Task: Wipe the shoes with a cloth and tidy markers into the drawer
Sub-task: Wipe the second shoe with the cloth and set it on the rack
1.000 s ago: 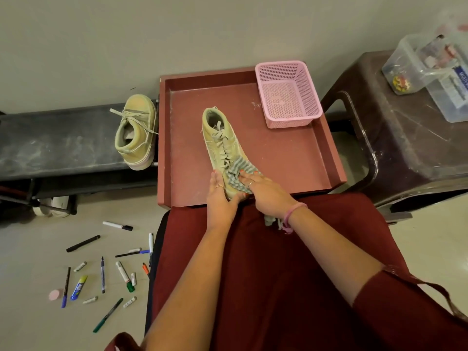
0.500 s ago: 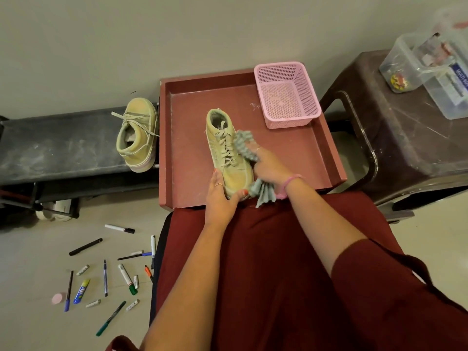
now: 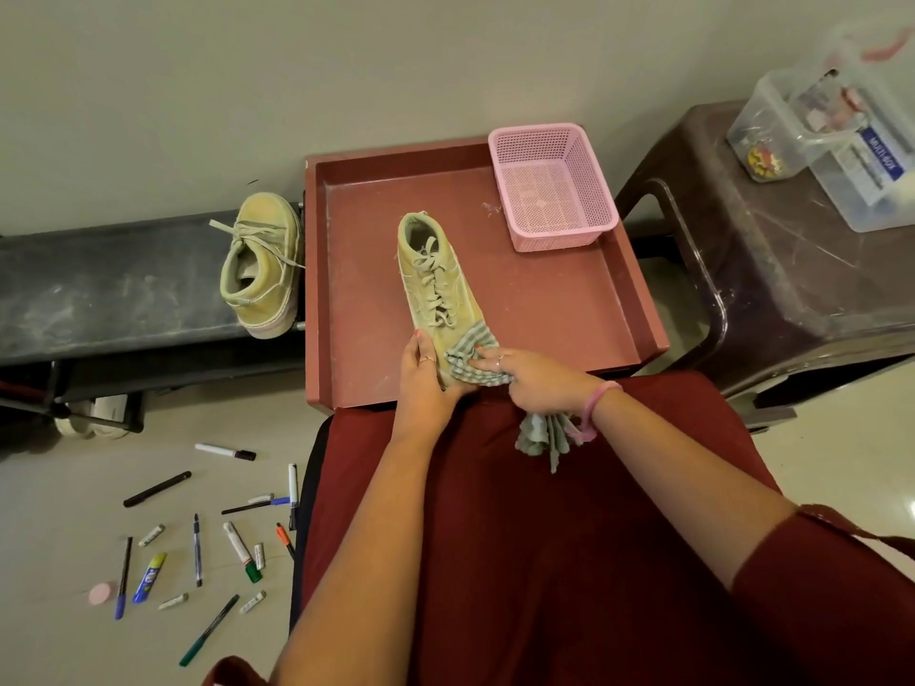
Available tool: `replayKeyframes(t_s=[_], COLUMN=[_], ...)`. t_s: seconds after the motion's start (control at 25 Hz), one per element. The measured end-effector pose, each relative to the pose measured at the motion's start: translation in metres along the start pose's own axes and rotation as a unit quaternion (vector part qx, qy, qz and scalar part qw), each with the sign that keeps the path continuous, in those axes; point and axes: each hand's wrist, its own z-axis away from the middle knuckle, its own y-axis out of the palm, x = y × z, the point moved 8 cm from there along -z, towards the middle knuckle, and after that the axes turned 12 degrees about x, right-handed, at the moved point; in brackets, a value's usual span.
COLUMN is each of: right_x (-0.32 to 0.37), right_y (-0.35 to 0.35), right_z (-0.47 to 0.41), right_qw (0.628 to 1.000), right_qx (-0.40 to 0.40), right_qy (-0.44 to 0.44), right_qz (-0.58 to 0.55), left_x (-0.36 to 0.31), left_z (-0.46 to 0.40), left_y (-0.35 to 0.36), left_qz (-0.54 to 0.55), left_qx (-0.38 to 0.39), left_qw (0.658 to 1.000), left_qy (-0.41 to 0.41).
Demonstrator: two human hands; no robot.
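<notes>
A beige shoe (image 3: 430,274) lies in the reddish drawer (image 3: 554,309), toe toward me. My left hand (image 3: 422,378) grips its toe from the left. My right hand (image 3: 532,376) holds a grey checked cloth (image 3: 470,349) and presses it on the right side of the toe; the cloth's loose end hangs below my wrist. The second beige shoe (image 3: 262,264) sits on a dark bench to the left. Several markers (image 3: 198,537) lie scattered on the floor at lower left.
A pink mesh basket (image 3: 552,188) stands in the drawer's far right corner. A dark brown stool (image 3: 772,269) at right carries clear plastic boxes (image 3: 832,146). A dark bench (image 3: 109,289) runs along the wall at left. My red-clothed lap fills the foreground.
My right hand has brought the cloth back from the shoe's laces down to the right side of the toe. My left hand stays on the toe.
</notes>
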Motion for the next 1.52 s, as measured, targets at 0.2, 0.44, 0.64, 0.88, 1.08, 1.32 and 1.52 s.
replayKeyframes(t_s=[0.2, 0.44, 0.64, 0.88, 1.08, 1.32, 1.52], right_x=[-0.042, -0.057, -0.008, 0.026, 0.031, 0.023, 0.020], right_y=[-0.029, -0.051, -0.055, -0.004, 0.020, -0.005, -0.051], right_z=[0.033, 0.034, 0.022, 0.013, 0.011, 0.008, -0.012], right_qw=[0.937, 0.848, 0.943, 0.976, 0.972, 0.950, 0.930], right_qx=[-0.098, -0.249, -0.258, -0.207, -0.185, -0.179, -0.190], right_qy=[0.019, -0.016, -0.048, -0.062, -0.055, -0.071, -0.037], right_qz=[-0.334, -0.468, -0.202, 0.036, 0.132, 0.247, 0.311], left_x=[-0.007, 0.001, 0.016, 0.019, 0.000, 0.011, 0.015], left_z=[-0.004, -0.002, 0.014, 0.021, 0.022, 0.012, 0.010], left_y=[0.014, -0.014, -0.024, -0.013, -0.009, -0.013, -0.019], left_qz=[-0.041, 0.055, 0.202, 0.189, 0.121, 0.059, 0.096], left_qx=[-0.045, -0.128, -0.069, -0.009, -0.052, -0.025, 0.019], left_qw=[0.996, 0.989, 0.977, 0.982, 0.990, 0.998, 0.995], left_qy=[-0.064, -0.042, -0.015, 0.004, 0.054, 0.016, 0.002])
